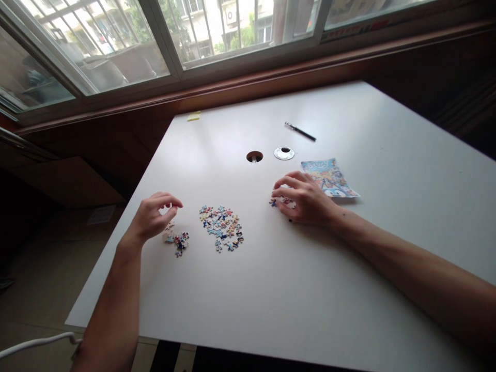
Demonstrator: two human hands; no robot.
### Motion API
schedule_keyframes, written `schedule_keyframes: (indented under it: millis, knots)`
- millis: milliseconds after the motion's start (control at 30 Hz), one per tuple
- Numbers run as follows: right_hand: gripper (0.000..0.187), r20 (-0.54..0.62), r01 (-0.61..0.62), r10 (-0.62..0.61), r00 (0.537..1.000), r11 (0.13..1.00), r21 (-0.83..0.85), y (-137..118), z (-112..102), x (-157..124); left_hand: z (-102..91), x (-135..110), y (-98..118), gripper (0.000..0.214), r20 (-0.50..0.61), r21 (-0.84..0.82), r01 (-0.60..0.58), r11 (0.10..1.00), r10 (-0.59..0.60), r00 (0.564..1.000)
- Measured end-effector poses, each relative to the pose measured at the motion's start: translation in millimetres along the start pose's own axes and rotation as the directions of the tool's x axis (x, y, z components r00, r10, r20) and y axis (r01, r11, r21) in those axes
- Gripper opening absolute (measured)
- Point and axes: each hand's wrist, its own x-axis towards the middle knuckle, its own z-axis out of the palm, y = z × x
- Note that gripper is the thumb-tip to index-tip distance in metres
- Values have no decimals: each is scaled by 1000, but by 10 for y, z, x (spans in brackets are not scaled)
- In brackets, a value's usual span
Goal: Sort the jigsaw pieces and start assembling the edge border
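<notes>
Head view: I see puzzle pieces (221,223) clustered mid-table (349,289), between hands. Left hand (149,219) loosely curled near left pile (180,241); right hand (308,199) half-open over right pile (285,200). Can't tell if either grips any. Pieces look light, stiff, thin; I'd pinch opposite edges.

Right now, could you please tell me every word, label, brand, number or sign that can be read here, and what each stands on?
No text can be read with certainty.
Picture sheet: lettering across its top, too blurred to read.
Window: reddish marks at its lower right, too blurred to tell whether they are writing.
Pen and puzzle pieces: no legible text.
</notes>
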Motion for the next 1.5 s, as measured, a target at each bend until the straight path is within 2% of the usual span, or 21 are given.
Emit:
schedule_keyframes:
  millis: [67,133,300,433,567,733,800,867,1000,1133,1333,1500]
  knots:
    - [9,2,32,-32,999,999,13,-5,5,6,-44,-14,-73,20,134,48,58,997,-64,989]
    - [5,6,56,-56,998,998,16,-13,9,12,-70,-33,-116,21,215,73,107,992,-120,969]
    - [8,-18,28,-29,999,998,-59,-27,12,14,-104,-90,-131,21,337,69,198,978,-209,918]
    - [11,-12,20,-21,1000,997,-80,-20,23,6,-116,-124,-132,22,377,60,229,972,-235,896]
    - [13,-42,2,-4,999,998,-57,-14,30,9,-118,-130,-126,21,363,53,263,963,-264,893]
    - [14,-70,-15,13,997,999,-30,-10,36,11,-112,-101,-108,20,272,28,192,981,-192,943]
    - [14,-70,-18,16,997,1000,-25,-11,38,9,-95,-84,-89,18,235,-35,153,988,-141,962]
    - [15,-69,-20,19,997,1000,-17,-15,39,8,-64,-68,-47,17,207,-166,123,978,-87,974]
    - [14,-65,-19,18,998,1000,-20,-24,31,8,35,-40,111,13,177,-481,71,874,17,984]
    - [13,-48,-11,10,999,1000,-28,-32,22,11,145,-23,256,11,124,-679,31,733,73,990]
    - [15,-48,-9,8,999,1000,-18,-34,29,7,241,-24,282,12,81,-764,29,645,51,995]
    - [14,-47,0,-2,999,1000,-27,-21,38,-3,269,-34,283,12,65,-798,63,599,-19,998]
